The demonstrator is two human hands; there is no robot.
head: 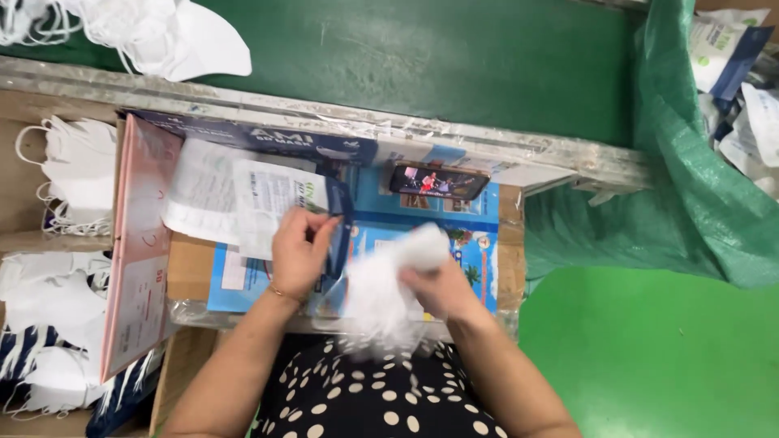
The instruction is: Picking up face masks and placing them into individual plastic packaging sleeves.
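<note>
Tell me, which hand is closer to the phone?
Right. The right hand, holding white masks, sits just below the phone; the left hand is farther off to its lower left.

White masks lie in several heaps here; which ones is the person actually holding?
The blurred white bunch in the right hand; the other heaps lie untouched.

Lit phone screen point(439, 181) against the rail; white-and-blue pouch point(280, 203) left; pink carton point(138, 251) far left
</note>
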